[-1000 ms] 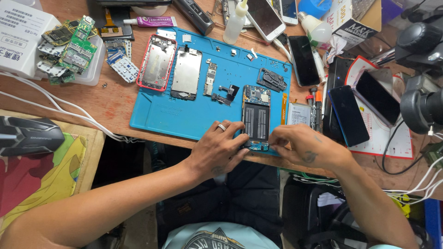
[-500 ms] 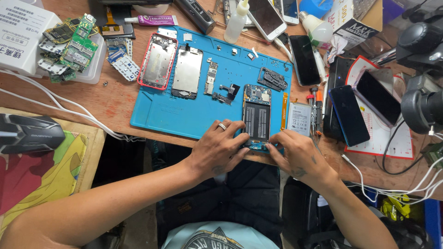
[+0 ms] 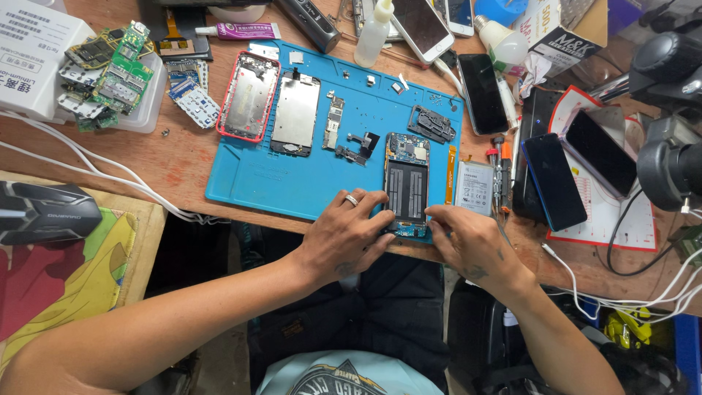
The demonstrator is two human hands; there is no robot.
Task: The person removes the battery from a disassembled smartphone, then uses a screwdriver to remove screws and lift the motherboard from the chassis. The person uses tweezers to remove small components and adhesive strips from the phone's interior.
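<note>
Now the right hand (image 3: pixel 479 245) has drawn closer, so both hands, left hand (image 3: pixel 344 234) too, pinch with curled fingers the lower end of the opened black phone body (image 3: pixel 406 186) lying on the blue rubber mat (image 3: pixel 256 183) at the desk's near edge.

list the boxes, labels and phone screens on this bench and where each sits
White box: far left corner, black print.
Printed carton: top right, white and dark.
Purple-labelled tube: top, lying flat.
Battery: right of the mat, grey, labelled.
Dark phone screens: right side, blank.
</note>
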